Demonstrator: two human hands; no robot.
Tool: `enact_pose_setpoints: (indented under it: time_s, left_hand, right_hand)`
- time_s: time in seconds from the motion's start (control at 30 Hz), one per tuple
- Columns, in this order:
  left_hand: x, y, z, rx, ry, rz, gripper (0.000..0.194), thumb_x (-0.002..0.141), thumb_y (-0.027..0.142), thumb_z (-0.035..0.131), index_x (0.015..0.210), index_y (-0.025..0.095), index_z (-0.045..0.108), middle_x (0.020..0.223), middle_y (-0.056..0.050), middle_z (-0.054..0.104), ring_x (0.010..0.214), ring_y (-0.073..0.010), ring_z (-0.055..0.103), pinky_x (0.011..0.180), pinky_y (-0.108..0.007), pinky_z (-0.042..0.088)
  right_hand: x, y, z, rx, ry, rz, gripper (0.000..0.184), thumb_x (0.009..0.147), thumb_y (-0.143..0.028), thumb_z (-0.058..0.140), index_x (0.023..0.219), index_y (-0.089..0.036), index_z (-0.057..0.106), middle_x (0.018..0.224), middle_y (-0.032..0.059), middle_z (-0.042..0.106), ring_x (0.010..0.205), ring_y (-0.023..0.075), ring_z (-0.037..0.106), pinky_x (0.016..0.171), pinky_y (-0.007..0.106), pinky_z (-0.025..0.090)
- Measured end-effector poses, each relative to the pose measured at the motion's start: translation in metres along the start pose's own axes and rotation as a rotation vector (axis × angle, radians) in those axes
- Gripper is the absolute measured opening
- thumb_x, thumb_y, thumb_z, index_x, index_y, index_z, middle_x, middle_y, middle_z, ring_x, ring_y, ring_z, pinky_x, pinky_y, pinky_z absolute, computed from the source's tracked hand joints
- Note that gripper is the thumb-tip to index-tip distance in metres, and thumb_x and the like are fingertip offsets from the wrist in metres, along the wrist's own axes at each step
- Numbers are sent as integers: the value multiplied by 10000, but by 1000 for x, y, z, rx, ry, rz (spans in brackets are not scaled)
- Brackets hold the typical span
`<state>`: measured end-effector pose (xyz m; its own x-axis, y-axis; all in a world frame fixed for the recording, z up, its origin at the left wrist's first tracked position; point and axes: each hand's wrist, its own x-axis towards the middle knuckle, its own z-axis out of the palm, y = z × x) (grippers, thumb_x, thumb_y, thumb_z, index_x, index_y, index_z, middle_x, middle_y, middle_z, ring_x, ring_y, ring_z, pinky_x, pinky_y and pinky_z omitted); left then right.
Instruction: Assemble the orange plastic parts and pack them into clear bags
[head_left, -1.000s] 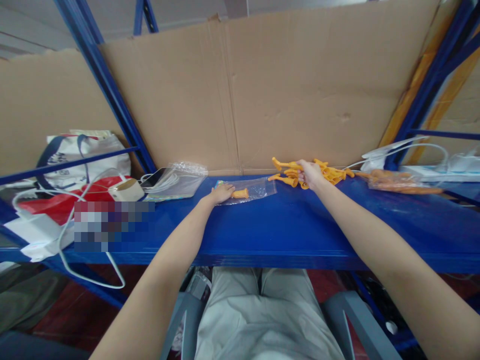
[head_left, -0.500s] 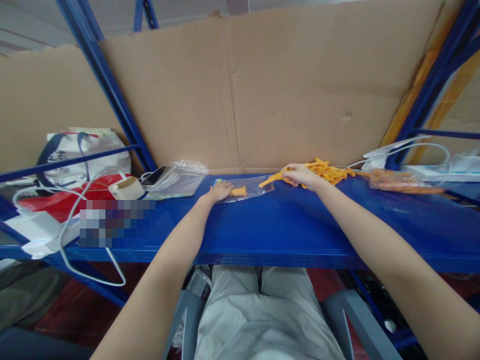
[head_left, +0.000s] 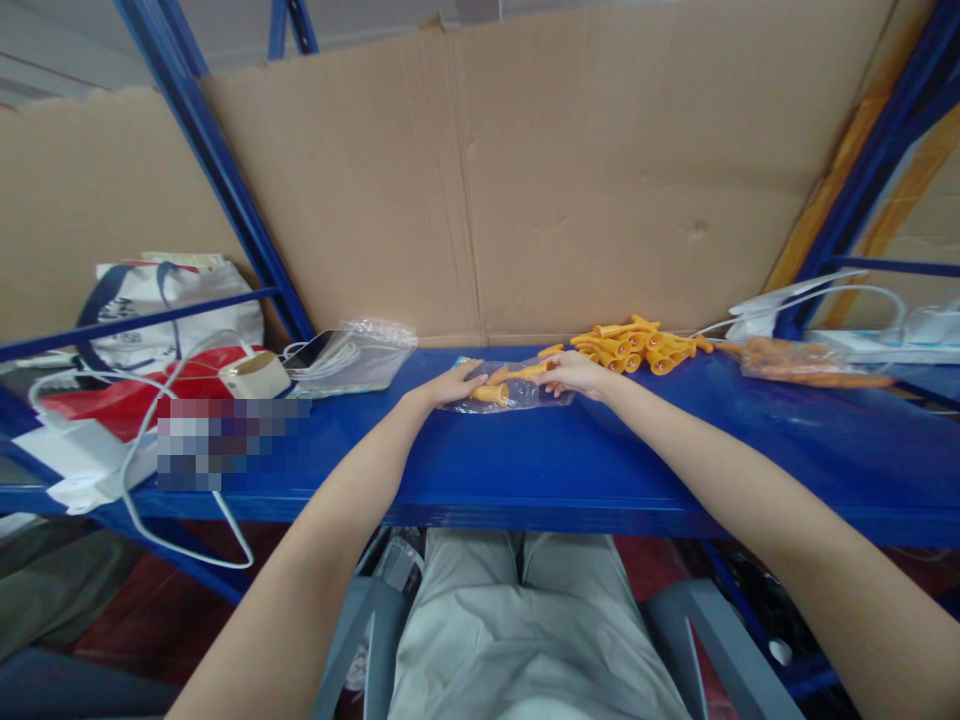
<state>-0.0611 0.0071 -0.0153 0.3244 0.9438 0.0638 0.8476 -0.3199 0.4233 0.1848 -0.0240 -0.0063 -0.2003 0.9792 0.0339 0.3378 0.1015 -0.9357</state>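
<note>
A clear plastic bag (head_left: 510, 402) lies on the blue shelf with a short, flared yellow-orange piece (head_left: 489, 394) inside it. My left hand (head_left: 454, 384) grips the bag's left end, its fingers closed over the film. From the right, my right hand (head_left: 576, 374) holds a long, tapered yellow-orange plastic piece (head_left: 531, 371) by one end, its tip pointing left over or within the bag's right part; the film makes it hard to tell which. Just behind my right hand lies a pile of similar horn-shaped pieces (head_left: 630, 345), several showing open round ends.
A filled bag of orange pieces (head_left: 810, 362) lies at the right. On the left are a flat clear packet (head_left: 360, 360), a white charger (head_left: 255, 376), cables, a red item (head_left: 150, 395) and a cloth bag (head_left: 180, 310). Cardboard (head_left: 570, 180) stands behind the blue shelf (head_left: 540, 465).
My right hand has moved left from the pile to the bag, bringing a yellow-orange piece. My left hand and the bag have shifted slightly right.
</note>
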Motion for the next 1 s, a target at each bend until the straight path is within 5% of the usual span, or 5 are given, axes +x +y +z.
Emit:
enact_pose_setpoints:
  time_s: [0.2,0.43,0.57,0.77,1.0]
  left_hand:
    - [2,4,5,-169,-10,53,654,977,519,307,1537,184,346,1614,-46,283,1515,-198,186,1220,-312,176]
    - [9,7,14,-394,-3,96,653,994,460,153,1543,148,316,1611,-65,276,1492,-197,269,1207,-324,236]
    - [10,6,12,-425,-32,111,654,1005,432,66,1536,156,330,1590,-64,325,1471,-192,320,1182,-332,297]
    - [10,5,13,-340,-19,118,673,1010,424,41,1477,162,450,1494,-69,486,1390,-234,459,1133,-364,387]
    - [16,-8,12,40,18,188,626,976,522,258,1431,173,510,1557,-54,411,1467,-206,332,1214,-334,234]
  right_hand:
    - [-6,-2,3,-102,-57,-93,179,689,-165,812,767,-143,653,511,-72,512,439,46,433,401,165,358]
    - [1,7,14,-84,33,-102,107,749,-154,762,738,-120,661,548,-42,554,476,61,469,484,195,433]
    - [4,8,19,-40,5,-138,157,761,-91,727,910,-137,718,769,14,682,613,89,573,593,205,520]
    - [4,9,22,-28,86,-90,337,776,-52,686,1103,-134,701,1050,83,723,788,131,671,802,282,570]
    - [5,1,13,1,133,-110,210,742,-9,642,875,-135,744,915,60,748,769,134,688,742,247,572]
